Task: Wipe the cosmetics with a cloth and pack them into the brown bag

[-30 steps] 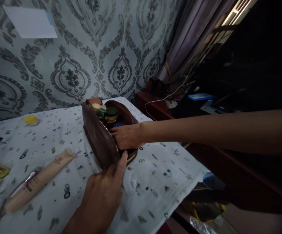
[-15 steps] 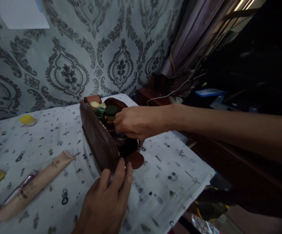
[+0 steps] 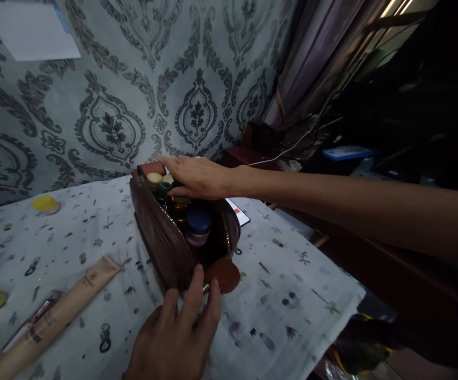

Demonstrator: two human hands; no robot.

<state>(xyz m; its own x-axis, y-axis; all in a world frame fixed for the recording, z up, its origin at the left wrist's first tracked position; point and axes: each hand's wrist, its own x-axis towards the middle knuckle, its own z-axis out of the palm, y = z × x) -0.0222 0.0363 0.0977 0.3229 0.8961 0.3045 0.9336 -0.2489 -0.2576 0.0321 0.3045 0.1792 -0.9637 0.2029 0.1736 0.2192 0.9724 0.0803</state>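
Note:
A brown zip-up toiletry bag point(image 3: 155, 232) stands unzipped on the patterned cloth, its brown end tab point(image 3: 226, 275) lying toward me. Inside it are a jar with a dark blue lid point(image 3: 198, 221), a small green-capped bottle point(image 3: 164, 189) and a container with a cream-coloured top point(image 3: 154, 178). My right hand point(image 3: 199, 177) is over the far part of the bag, fingers stretched out, holding nothing I can see and partly hiding the containers. At the near end, my left hand point(image 3: 177, 327) has its fingers spread, with the tips at the zip end and tab.
A beige squeeze tube point(image 3: 58, 316) lies at the left, beside a slim clear package. Farther back sits a yellow-lidded tub point(image 3: 45, 204). A flat white item point(image 3: 239, 211) shows behind the bag. The patterned wall rises behind the cloth-covered table point(image 3: 276, 295).
My right hand has come out of the bag's middle and moved back and left, its fingers now straightened. The blue-lidded jar is uncovered. My left hand stays at the near end.

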